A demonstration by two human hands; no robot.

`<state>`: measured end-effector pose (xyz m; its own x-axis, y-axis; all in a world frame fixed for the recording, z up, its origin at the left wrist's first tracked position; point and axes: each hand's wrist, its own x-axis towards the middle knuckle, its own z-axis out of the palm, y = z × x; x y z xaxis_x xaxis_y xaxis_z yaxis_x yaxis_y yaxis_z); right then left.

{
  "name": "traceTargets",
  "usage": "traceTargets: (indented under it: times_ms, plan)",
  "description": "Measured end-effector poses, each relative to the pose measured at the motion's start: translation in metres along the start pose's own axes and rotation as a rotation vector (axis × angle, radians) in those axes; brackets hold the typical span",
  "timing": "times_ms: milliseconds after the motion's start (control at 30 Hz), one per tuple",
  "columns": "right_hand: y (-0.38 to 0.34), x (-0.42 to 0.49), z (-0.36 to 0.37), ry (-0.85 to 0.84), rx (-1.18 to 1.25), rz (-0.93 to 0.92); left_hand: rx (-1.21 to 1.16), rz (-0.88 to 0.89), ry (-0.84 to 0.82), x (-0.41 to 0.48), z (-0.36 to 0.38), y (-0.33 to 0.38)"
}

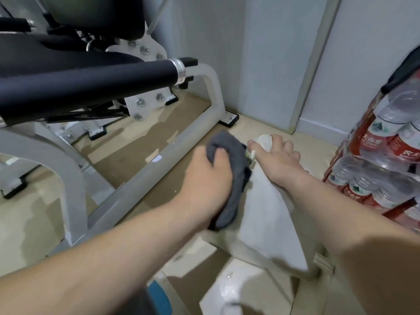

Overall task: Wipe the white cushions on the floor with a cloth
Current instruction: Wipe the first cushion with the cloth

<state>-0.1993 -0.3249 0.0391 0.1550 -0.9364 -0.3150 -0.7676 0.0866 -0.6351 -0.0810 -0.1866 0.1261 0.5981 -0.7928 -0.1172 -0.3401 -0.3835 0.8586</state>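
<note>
My left hand (204,176) grips the grey cloth (229,178) against the white cushion (270,214), whose far corner my right hand (278,160) clutches.

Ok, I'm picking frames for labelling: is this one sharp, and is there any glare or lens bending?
Head view: motion blur smears the dark grey cloth gripped by the left hand and the white fabric cushion held by the right hand. Head view: the wide lens makes the beige wall trim lean. Head view: small glints on the shrink-wrapped pack of red-labelled water bottles; the light is otherwise soft.
</note>
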Motion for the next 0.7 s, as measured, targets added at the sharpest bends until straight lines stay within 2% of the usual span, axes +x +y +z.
traceTargets:
  times_ms: [33, 100, 233, 333, 467, 533, 600, 667, 700]
  plan:
    - [0.001, -0.002, -0.001, -0.003, -0.002, -0.004, 0.008, 0.024, 0.055, 0.018, -0.001, 0.005]
    - [0.002, -0.005, -0.004, -0.007, 0.026, -0.009, 0.057, 0.047, 0.060, 0.046, 0.007, 0.010]
    - [0.009, -0.010, -0.008, -0.027, 0.051, -0.054, 0.181, 0.159, -0.217, 0.066, 0.049, -0.024]
    - [0.020, -0.009, -0.012, -0.055, 0.088, -0.069, 0.286, 0.105, -0.268, 0.075, 0.058, -0.030]
    - [0.025, -0.012, -0.010, -0.062, 0.117, -0.134, 0.346, 0.023, -0.214, 0.078, 0.056, -0.001]
    - [0.030, -0.016, -0.009, -0.068, 0.156, -0.186, 0.415, 0.008, -0.273, 0.067, 0.055, 0.009]
    - [0.041, -0.021, -0.013, -0.044, 0.306, -0.219, 0.536, 0.010, -0.345, 0.056, 0.053, 0.006]
    - [0.060, -0.022, -0.017, 0.101, 0.388, -0.109, 0.513, 0.002, -0.355, 0.057, 0.051, -0.004]
    - [0.074, -0.021, -0.019, 0.176, 0.361, 0.022, 0.461, -0.010, -0.350, 0.057, 0.050, -0.008]
